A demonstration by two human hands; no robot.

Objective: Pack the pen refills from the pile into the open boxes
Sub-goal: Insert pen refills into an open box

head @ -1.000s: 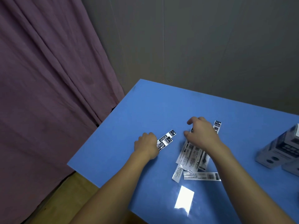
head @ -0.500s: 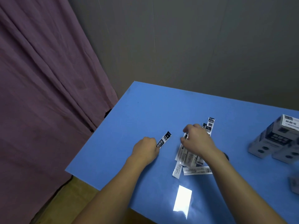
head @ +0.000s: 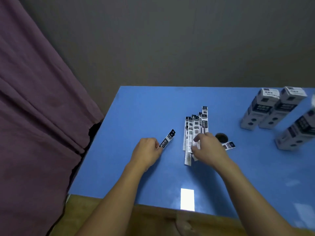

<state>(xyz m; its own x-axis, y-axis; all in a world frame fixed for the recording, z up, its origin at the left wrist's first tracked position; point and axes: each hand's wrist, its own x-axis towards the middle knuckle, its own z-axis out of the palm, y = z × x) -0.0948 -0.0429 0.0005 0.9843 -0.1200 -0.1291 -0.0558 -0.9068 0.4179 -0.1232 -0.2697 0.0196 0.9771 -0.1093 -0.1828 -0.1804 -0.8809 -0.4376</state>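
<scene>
On the blue table (head: pixel 146 106) lies a pile of pen refill packets (head: pixel 196 128), long white and black strips fanned out side by side. My right hand (head: pixel 207 149) rests on the near end of the pile, fingers curled over several packets. My left hand (head: pixel 148 151) grips one or two refill packets (head: pixel 167 140) whose black end sticks up to the right. One more packet (head: pixel 229 145) lies just right of my right hand. White and black boxes (head: pixel 272 108) stand at the far right.
A dark round hole (head: pixel 221 137) is in the table beside the pile. A purple curtain (head: pixel 37 99) hangs at the left, close to the table's left edge. A grey wall stands behind. A bright light reflection (head: pixel 187 199) shows near the table's front edge.
The view has swung right, bringing more boxes into sight. The scattered packets under my right hand have been gathered into a straighter, upright fan. My left hand still holds its packets.
</scene>
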